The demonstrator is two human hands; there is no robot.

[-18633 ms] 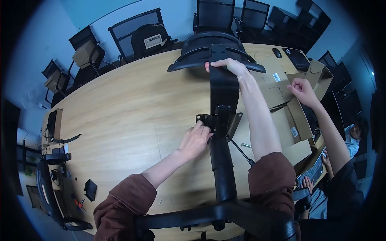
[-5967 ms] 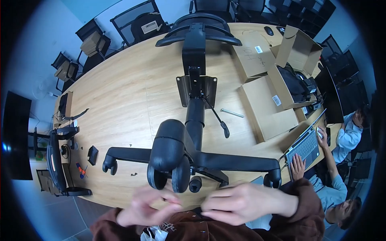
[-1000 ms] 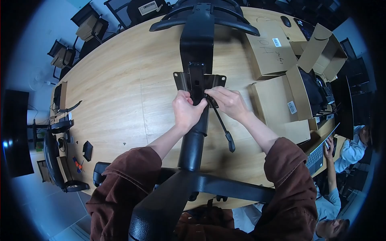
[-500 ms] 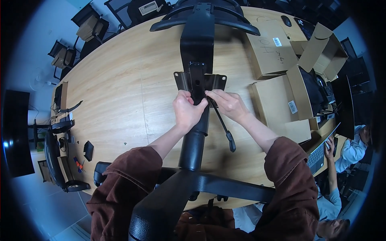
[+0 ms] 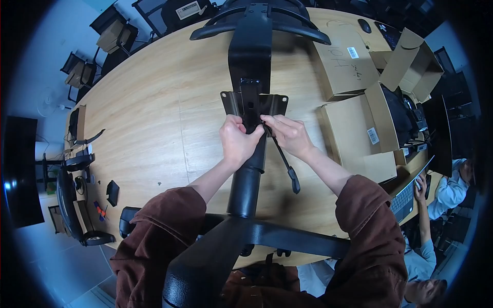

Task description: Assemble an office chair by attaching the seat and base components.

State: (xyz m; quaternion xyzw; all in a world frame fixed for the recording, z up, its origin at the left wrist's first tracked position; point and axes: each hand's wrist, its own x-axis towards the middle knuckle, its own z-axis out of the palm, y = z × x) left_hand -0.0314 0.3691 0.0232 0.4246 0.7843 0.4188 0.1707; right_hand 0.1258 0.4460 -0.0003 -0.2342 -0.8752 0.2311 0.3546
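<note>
A black office-chair frame lies on the table, its tilt mechanism point(image 5: 251, 97) in front of me with two drilled mounting flanges. My left hand point(image 5: 238, 142) is closed round the near end of the mechanism, thumb pressed on its edge. My right hand point(image 5: 287, 134) pinches at the right side of the mechanism, by the root of the height lever point(image 5: 293, 180); what sits between its fingertips is hidden. The lever's rod hangs down past that hand to its paddle tip. Below the hands runs the gas-lift column point(image 5: 244, 192), fixed into the star base point(image 5: 287, 238).
Beyond the mechanism, a bent back bar point(image 5: 249, 51) leads to the chair's far part. Open cardboard boxes point(image 5: 349, 131) stand at right, near a laptop point(image 5: 403, 203) used by another person point(image 5: 423, 256). Chair parts point(image 5: 69, 200) and a small black piece point(image 5: 113, 192) lie at left.
Both hands keep the same places on the mechanism, with only very slight finger movement at most. The whole view has shifted a little.
</note>
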